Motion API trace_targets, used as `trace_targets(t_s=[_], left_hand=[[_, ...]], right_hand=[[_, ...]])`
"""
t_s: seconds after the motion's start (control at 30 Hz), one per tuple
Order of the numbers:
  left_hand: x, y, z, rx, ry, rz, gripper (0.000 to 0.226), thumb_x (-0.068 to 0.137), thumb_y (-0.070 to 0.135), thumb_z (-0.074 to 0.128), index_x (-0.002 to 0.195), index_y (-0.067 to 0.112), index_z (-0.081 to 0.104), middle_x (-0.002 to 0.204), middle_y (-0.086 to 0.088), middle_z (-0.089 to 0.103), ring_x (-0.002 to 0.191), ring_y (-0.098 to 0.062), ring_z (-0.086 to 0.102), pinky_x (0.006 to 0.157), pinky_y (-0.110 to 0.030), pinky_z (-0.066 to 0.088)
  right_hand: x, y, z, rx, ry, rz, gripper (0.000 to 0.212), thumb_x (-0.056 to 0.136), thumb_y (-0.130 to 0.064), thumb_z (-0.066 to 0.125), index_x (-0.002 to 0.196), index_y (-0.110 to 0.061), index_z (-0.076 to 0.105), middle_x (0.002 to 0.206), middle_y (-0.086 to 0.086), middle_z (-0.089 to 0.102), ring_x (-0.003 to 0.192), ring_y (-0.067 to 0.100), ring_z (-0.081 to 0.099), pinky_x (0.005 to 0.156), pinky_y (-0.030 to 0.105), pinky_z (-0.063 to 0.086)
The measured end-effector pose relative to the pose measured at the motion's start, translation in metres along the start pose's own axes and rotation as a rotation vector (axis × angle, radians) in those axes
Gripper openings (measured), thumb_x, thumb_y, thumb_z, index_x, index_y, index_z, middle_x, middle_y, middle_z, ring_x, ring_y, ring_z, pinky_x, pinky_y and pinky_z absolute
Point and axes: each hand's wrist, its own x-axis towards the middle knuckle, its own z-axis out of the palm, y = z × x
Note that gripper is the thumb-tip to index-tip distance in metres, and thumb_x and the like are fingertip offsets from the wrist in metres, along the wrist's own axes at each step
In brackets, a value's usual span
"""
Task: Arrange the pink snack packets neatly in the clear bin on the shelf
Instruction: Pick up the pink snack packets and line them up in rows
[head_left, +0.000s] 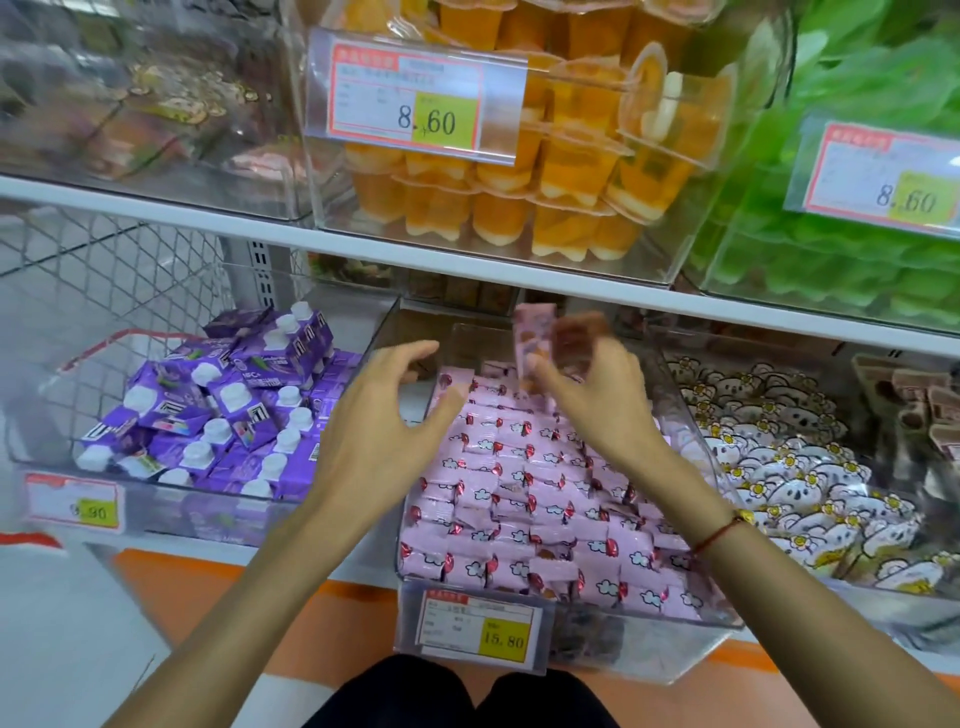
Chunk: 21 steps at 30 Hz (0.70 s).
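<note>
right hand (597, 400): raised over the back of the bin, palm turned in, my fingers pinching a blurred pink packet (532, 338) that stands upright above my fingertips.
left hand (384, 421): spread and relaxed, fingers fanned and slightly bent, holding nothing; it hovers at the bin's left wall, just left of my right hand.
wrist: a red string bracelet (719, 535) sits on my right wrist.
packets (519, 499): pink, in tidy rows below both hands, filling the bin.
bin (691, 618): clear, on the lower shelf, with a tag (480, 629) reading 15.80 on its front, nearest me.
left of my grip: a bin of purple cartons (223, 415).
right of my grip: a bin of koala-print packs (789, 473).
above my grip: a white shelf (467, 265) carrying orange jelly cups (550, 156) and green packs (831, 208).
below: an orange floor strip (228, 577).
</note>
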Motion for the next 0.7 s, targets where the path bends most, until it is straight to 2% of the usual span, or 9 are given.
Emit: trace_targets(t_s=[0.1, 0.17, 0.23, 0.27, 0.33, 0.4, 0.5, 0.63, 0.7], left_hand=[[-0.011, -0.012, 0.006, 0.100, -0.071, -0.113, 0.045, 0.084, 0.038, 0.063, 0.127, 0.036, 0.049, 0.124, 0.011, 0.058, 0.107, -0.011, 0.056, 0.088, -0.033, 0.046], [-0.018, -0.016, 0.012, 0.106, -0.077, -0.143, 0.039, 0.089, 0.033, 0.055, 0.127, 0.038, 0.049, 0.125, 0.011, 0.059, 0.106, -0.012, 0.058, 0.086, -0.031, 0.046], [-0.022, -0.019, 0.015, 0.070, -0.043, -0.149, 0.033, 0.092, 0.033, 0.049, 0.124, 0.040, 0.051, 0.121, 0.010, 0.062, 0.101, -0.009, 0.058, 0.081, -0.029, 0.045], [-0.024, -0.019, 0.016, 0.062, -0.029, -0.148, 0.031, 0.093, 0.033, 0.047, 0.123, 0.041, 0.051, 0.118, 0.011, 0.063, 0.097, -0.006, 0.056, 0.079, -0.028, 0.043], [-0.025, -0.021, 0.016, 0.051, -0.018, -0.146, 0.030, 0.094, 0.033, 0.045, 0.122, 0.041, 0.052, 0.117, 0.011, 0.063, 0.093, -0.002, 0.053, 0.078, -0.026, 0.041], [-0.025, -0.021, 0.016, 0.036, -0.019, -0.148, 0.030, 0.094, 0.032, 0.045, 0.122, 0.040, 0.052, 0.118, 0.010, 0.063, 0.095, -0.004, 0.054, 0.079, -0.027, 0.042], [-0.025, -0.020, 0.017, 0.036, -0.027, -0.146, 0.031, 0.095, 0.031, 0.045, 0.124, 0.038, 0.052, 0.118, 0.012, 0.061, 0.094, -0.002, 0.052, 0.080, -0.026, 0.041], [-0.026, -0.020, 0.018, 0.031, -0.018, -0.148, 0.031, 0.094, 0.031, 0.044, 0.124, 0.038, 0.052, 0.109, 0.020, 0.054, 0.090, 0.003, 0.046, 0.077, -0.023, 0.035], [-0.025, -0.020, 0.018, 0.020, -0.023, -0.154, 0.031, 0.094, 0.031, 0.043, 0.124, 0.038, 0.051, 0.108, 0.020, 0.054, 0.091, 0.001, 0.048, 0.078, -0.025, 0.038]], right_hand=[[0.022, 0.008, 0.026, 0.239, 0.046, 0.180, 0.041, 0.085, -0.021, 0.069, 0.113, -0.008, 0.042, 0.100, 0.002, 0.068, 0.087, 0.012, 0.064, 0.079, 0.027, 0.051], [0.034, 0.013, 0.048, 0.273, 0.040, 0.230, 0.048, 0.090, -0.019, 0.063, 0.128, 0.000, 0.040, 0.104, 0.003, 0.067, 0.088, 0.015, 0.065, 0.076, 0.018, 0.051], [0.043, 0.014, 0.067, 0.261, 0.056, 0.233, 0.054, 0.093, -0.020, 0.057, 0.139, -0.005, 0.034, 0.106, 0.004, 0.066, 0.080, 0.016, 0.065, 0.062, 0.007, 0.048], [0.046, 0.014, 0.074, 0.275, 0.057, 0.225, 0.055, 0.094, -0.020, 0.056, 0.141, -0.010, 0.028, 0.106, 0.003, 0.063, 0.078, 0.016, 0.064, 0.063, 0.010, 0.051], [0.049, 0.016, 0.087, 0.283, 0.038, 0.179, 0.050, 0.093, -0.018, 0.057, 0.135, -0.018, 0.032, 0.111, 0.004, 0.062, 0.087, 0.021, 0.064, 0.076, 0.031, 0.056], [0.050, 0.023, 0.096, 0.177, -0.024, 0.101, 0.033, 0.088, -0.017, 0.063, 0.118, -0.018, 0.048, 0.114, 0.010, 0.061, 0.091, 0.026, 0.063, 0.077, 0.039, 0.055], [0.052, 0.036, 0.099, -0.194, -0.131, -0.013, 0.024, 0.086, -0.027, 0.066, 0.109, -0.019, 0.064, 0.122, 0.008, 0.052, 0.102, 0.025, 0.056, 0.083, 0.031, 0.050], [0.056, 0.036, 0.097, -0.443, -0.359, -0.054, 0.032, 0.096, -0.030, 0.042, 0.117, -0.023, 0.065, 0.126, 0.011, 0.054, 0.117, 0.032, 0.046, 0.096, 0.034, 0.041], [0.058, 0.035, 0.093, -0.543, -0.469, -0.082, 0.037, 0.099, -0.031, 0.034, 0.115, -0.021, 0.066, 0.128, 0.013, 0.051, 0.121, 0.033, 0.039, 0.093, 0.034, 0.034]])
